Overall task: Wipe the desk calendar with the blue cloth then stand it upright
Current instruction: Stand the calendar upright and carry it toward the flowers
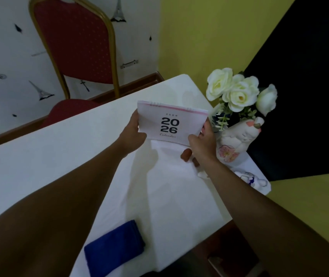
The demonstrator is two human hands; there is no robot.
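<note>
The white table (91, 148) carried the folded blue cloth (114, 249) at its near edge, well behind both hands. The desk calendar (171, 122), long axis crosswise, stood tilted at the far end, left hand (134, 129) and right hand (202, 143) clamped on its ends.

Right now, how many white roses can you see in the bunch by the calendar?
3 open roses: one upper left, one in the middle, one at right. A paler bloom behind the middle one may be a fourth; leaves could hide more.
</note>
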